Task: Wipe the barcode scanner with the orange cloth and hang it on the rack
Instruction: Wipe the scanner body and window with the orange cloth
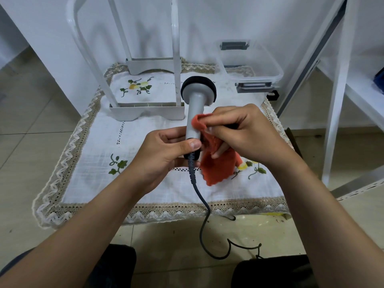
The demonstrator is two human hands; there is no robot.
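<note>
**Scanner held in both hands, cloth against its handle**

The barcode scanner [195, 113] is held above the embroidered tablecloth [93, 142], not on the rack. Its grey handle points toward the person and its black-rimmed head points away, close to the rack's nearer right-hand post. The left hand [164, 154] grasps the lower end of the handle, fingers curled round it and the thumb laid across the front. The right hand [243, 134] pinches the orange cloth [216, 165] between thumb and curled fingers and holds a fold of it against the right side of the handle. The rest of the cloth hangs down toward the tablecloth. A dark cable [199, 194] runs from the base of the handle, over the front edge of the table, to the tiled floor. The white rack [145, 113] stands on 2 footed bases at the back left of the tablecloth. A clear plastic box [249, 59] sits at the back right.
</note>
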